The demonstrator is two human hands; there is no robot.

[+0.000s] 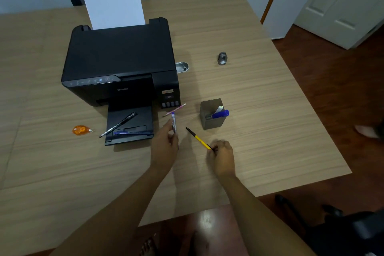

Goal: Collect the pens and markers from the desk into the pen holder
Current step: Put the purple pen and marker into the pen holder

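A grey square pen holder stands on the wooden desk, with a blue marker and a white marker in it. My left hand grips a clear pen with a blue cap, held upright left of the holder. My right hand pinches the end of a yellow and black pen that points up-left. A pink pen lies just beyond my left hand. A black pen and a blue pen rest on the printer's output tray.
A black printer with white paper fills the desk's middle left. An orange correction tape lies at left. A small metal tin sits beside the printer, a grey sharpener-like object farther right. The desk edge runs along the right.
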